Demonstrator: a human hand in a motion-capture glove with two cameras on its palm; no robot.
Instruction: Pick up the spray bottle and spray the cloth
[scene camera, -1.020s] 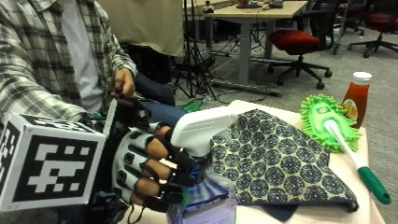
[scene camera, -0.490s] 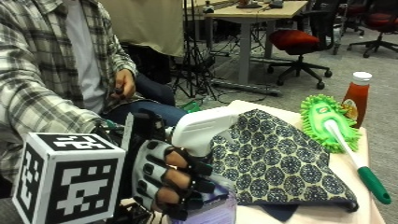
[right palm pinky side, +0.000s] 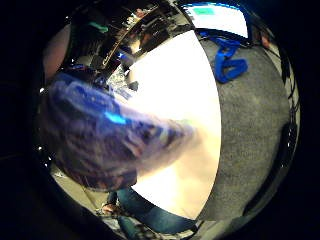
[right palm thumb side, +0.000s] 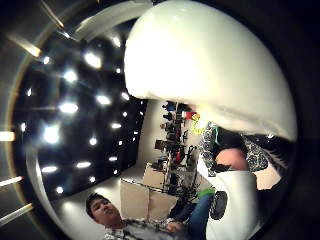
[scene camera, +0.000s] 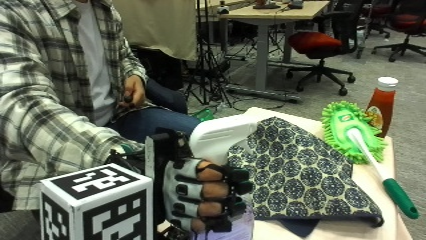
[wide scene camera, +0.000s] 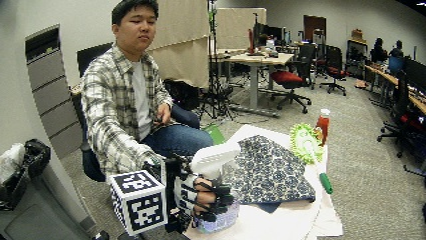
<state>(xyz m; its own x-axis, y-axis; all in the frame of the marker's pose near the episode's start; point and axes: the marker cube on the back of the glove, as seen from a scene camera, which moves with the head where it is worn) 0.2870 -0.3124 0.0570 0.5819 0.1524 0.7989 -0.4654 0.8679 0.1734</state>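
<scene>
Now holding the clear spray bottle with the white plastic top in the black gloved right hand, fingers curled around its neck, nearer the table's near edge than a moment ago. Nozzle right beside the blue patterned cloth lying on the white table. Green fluffy duster unmoved.

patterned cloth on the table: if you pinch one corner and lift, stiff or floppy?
Probably floppy: the patterned cloth lies draped flat on the table, its near edge folded over. Likely light for its size, so it would sag and trail. It might drag the green duster lying beside it.
</scene>
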